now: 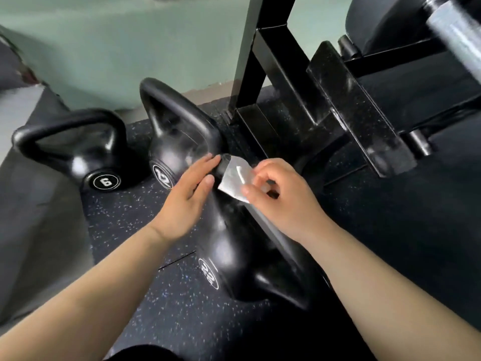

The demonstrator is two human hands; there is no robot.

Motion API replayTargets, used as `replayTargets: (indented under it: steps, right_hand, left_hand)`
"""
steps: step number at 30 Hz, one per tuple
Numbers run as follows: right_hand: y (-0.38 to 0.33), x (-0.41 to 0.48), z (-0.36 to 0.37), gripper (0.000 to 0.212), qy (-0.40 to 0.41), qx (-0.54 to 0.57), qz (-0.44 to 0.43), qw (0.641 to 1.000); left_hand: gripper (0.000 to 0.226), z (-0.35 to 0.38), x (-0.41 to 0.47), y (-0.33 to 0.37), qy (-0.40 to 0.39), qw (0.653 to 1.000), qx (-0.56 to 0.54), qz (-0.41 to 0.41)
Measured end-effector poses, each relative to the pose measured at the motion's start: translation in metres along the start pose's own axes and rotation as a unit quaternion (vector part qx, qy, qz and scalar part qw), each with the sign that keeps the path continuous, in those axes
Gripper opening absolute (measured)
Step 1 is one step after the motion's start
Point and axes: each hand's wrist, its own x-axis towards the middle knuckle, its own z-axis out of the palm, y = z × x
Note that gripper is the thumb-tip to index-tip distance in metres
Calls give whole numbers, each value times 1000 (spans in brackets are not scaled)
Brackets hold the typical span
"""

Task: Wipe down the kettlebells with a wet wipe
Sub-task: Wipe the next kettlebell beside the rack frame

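Your left hand (187, 194) rests straight-fingered against the handle (223, 162) of the 22 kettlebell (229, 261), gripping nothing. Your right hand (278, 201) pinches the wet wipe (235, 178) between thumb and fingertips. The wipe is partly unfolded and at the handle; contact looks likely but is not certain. The 12 kettlebell (177, 142) and 6 kettlebell (86, 152) stand beyond.

Risks, as judged:
- An edge-only pinch may let the wipe slip or bunch, so you clean only a strip.
- A sideways push on the handle could rock the 22 into the rack frame (351, 108) close beside it.
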Motion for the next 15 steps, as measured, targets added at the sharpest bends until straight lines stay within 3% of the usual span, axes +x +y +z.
replayTargets:
  steps: [2, 4, 8, 11, 15]
  right_hand:
    - [-5, 8, 3, 27, 5, -60, 6, 998]
    - [-11, 17, 6, 18, 0, -89, 0, 996]
    - [-2, 6, -5, 9, -30, -54, 3, 998]
    - [10, -36, -23, 24, -51, -34, -5, 998]
    - [26, -90, -43, 12, -61, -45, 0, 997]
  left_hand:
    - [34, 1, 2, 5, 26, 999, -25, -22]
    - [32, 2, 5, 11, 50, 996, -51, -48]
    - [36, 14, 0, 10, 63, 995, -62, -41]
    - [44, 19, -4, 8, 56, 997, -45, -22]
    - [42, 21, -2, 8, 75, 995, -60, -28]
